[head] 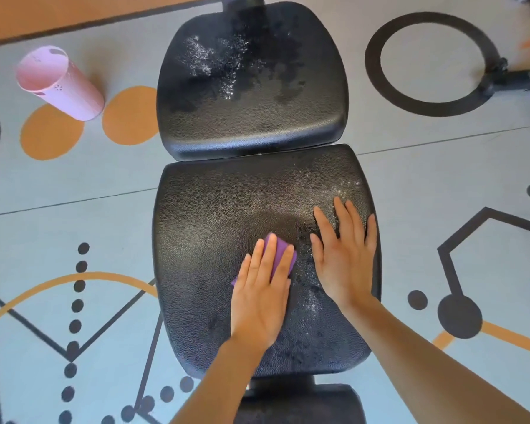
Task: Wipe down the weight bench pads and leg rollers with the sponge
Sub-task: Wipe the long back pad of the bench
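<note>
Both hands (303, 270) flat on seat pad (208, 240)

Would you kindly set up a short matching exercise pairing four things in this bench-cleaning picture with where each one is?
Things:
1. sponge
2. right hand
3. pink container
4. far pad

Places:
A. on the floor, left of the bench
B. flat on the near pad's right side
C. beyond the near pad, speckled with white
D. under the left hand

Pairs: 1-D, 2-B, 3-A, 4-C
</note>
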Demonstrator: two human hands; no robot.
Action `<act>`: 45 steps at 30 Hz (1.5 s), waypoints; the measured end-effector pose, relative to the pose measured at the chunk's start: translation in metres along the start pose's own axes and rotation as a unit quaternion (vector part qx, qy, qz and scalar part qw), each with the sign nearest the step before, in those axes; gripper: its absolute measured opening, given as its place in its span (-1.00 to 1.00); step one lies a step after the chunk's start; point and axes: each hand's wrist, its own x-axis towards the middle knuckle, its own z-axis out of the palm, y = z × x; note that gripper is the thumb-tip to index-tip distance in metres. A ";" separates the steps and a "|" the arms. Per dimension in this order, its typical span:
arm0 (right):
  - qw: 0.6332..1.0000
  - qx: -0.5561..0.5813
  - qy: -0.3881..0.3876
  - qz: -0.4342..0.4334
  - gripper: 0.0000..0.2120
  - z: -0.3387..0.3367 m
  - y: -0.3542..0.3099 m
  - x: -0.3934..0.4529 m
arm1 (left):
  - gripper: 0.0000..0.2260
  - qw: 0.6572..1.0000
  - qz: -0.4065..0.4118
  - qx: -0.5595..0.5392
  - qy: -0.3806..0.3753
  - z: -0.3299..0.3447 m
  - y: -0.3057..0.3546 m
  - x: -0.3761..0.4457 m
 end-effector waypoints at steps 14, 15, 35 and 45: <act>1.000 -0.004 0.003 -0.004 -0.59 0.001 0.000 -0.001 | -0.53 0.996 -0.086 -0.018 0.024 -0.004 -0.008 0.026; 1.000 -0.002 0.003 -0.004 -0.59 0.001 0.000 -0.001 | -0.52 0.996 -0.085 -0.011 0.024 -0.002 -0.007 0.013; 0.999 0.045 0.007 0.011 -0.60 -0.007 0.004 -0.064 | -0.50 0.996 -0.084 -0.011 0.007 0.006 0.012 -0.027; 1.000 0.016 0.005 0.013 -0.59 -0.005 0.002 -0.068 | -0.51 0.997 -0.065 -0.043 0.014 -0.001 0.019 0.036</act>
